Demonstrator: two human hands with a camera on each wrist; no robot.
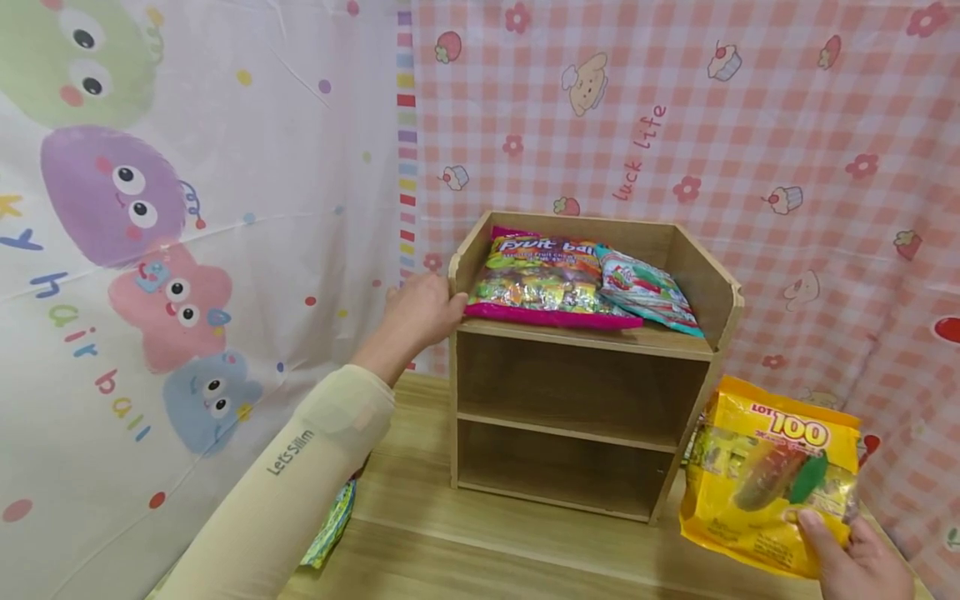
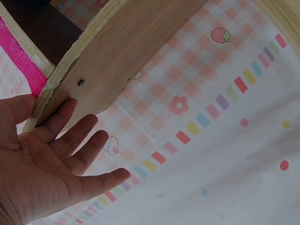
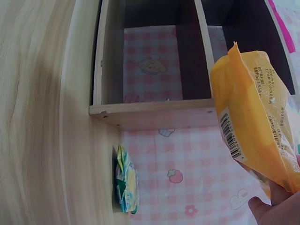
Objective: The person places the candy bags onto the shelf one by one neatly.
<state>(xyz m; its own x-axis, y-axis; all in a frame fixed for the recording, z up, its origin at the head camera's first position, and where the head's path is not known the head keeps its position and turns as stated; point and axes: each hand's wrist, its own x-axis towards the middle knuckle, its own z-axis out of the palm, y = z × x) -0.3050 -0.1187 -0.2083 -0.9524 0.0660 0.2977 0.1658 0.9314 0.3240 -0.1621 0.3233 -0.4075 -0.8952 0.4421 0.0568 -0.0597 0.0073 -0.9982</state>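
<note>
In the head view, a person's left hand [image 1: 426, 308] grips the upper left side panel of a wooden shelf unit [image 1: 708, 287], apparently to steady it, while the right hand [image 1: 862, 554] holds a yellow candy bag [image 1: 772, 475] in the air beside the unit's right side. The thumb presses the front near a lower corner, fingers behind, a hold that leaves most of the printed face uncovered. On the top tier, a large fruit-chew bag [image 1: 555, 275] lies against a smaller teal-edged bag [image 1: 648, 287], the raised walls likely keeping both from sliding off. A green packet [image 1: 330, 525] rests on the table [image 1: 420, 517], partly hidden by the left sleeve [image 1: 300, 467].

In the left wrist view, thumb and index finger pinch the panel's edge; the other three fingers spread away from the wood, suggesting a light touch. Whether the thumb meets the pink seam beside it is impossible to tell.

In the right wrist view, the yellow bag hangs near the shelf unit, barcode side showing, the gripping hand mostly out of frame. A green-and-yellow packet [image 3: 125, 180] lies on the table beside the unit.
</note>
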